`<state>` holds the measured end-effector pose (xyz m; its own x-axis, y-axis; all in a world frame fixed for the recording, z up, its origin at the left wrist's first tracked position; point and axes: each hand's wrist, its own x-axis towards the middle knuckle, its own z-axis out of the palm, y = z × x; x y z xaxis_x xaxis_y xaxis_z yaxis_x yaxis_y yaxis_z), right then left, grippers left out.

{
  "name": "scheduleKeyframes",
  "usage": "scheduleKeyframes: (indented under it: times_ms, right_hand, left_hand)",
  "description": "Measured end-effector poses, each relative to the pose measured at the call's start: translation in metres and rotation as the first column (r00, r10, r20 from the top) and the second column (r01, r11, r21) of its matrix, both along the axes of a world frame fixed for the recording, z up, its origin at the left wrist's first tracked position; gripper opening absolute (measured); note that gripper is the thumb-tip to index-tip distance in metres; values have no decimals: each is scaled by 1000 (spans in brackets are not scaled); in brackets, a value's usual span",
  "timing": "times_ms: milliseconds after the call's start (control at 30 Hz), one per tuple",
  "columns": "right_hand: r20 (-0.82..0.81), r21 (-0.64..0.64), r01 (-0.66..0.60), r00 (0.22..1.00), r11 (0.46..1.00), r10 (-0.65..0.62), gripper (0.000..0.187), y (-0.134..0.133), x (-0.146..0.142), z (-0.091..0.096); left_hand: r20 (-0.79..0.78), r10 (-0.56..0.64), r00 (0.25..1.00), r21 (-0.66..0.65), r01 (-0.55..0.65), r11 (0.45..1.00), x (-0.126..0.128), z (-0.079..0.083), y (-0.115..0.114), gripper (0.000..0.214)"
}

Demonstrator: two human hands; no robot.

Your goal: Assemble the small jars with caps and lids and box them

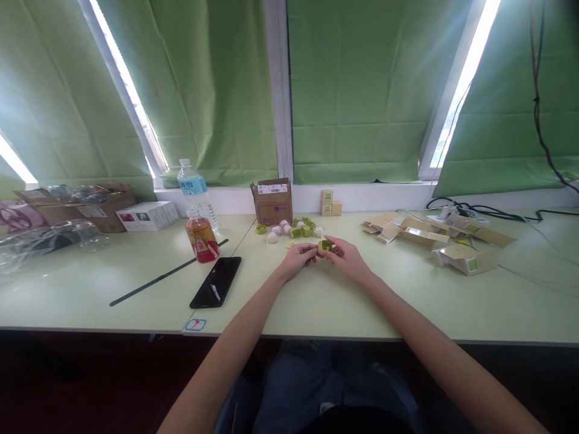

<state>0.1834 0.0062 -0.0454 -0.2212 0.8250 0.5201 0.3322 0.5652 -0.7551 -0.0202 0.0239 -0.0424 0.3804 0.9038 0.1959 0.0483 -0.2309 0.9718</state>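
Both my hands meet over the pale green table, a little past its middle. My left hand and my right hand are closed in a pinch on a small green piece held between them just above the tabletop. Behind it lies a loose pile of small green and white pieces. A small open cardboard box stands just beyond the pile.
A black phone, a red drink bottle, a water bottle and a long black strip lie at the left. Flattened tan cartons and cables are at the right. Boxes and clear bags sit far left.
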Motion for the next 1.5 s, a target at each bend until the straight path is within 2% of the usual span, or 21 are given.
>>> scheduleKeyframes:
  times_ms: [367, 567, 900, 1100, 1267, 1500]
  right_hand:
    - [19, 18, -60, 998, 998, 60, 60, -4, -3, -1]
    - [55, 110, -21, 998, 994, 15, 63, -3, -6, -2]
    - [-53, 167, 24, 998, 986, -16, 59, -3, -6, 1]
    - [-13, 287, 39, 999, 957, -37, 55, -5, -8, 4]
    - [28, 390, 17, 999, 921, -30, 44, -13, -8, 9]
    - [51, 436, -11, 999, 900, -12, 38, -22, -7, 14]
  left_hand:
    - [26, -67, 997, -64, 69, 996, 0, 0, -4, 34]
    - [-19, -32, 999, -83, 30, 996, 2, 5, -8, 22]
    - [-9, 45, 999, -81, -46, 996, 7, 4, -4, 21]
    - [-4, 58, 998, -59, -58, 997, 6, 0, 3, 19]
    - [-20, 48, 999, -29, -48, 998, 6, 1, 3, 15]
    - [-71, 56, 996, 32, -53, 998, 12, 4, 1, 19]
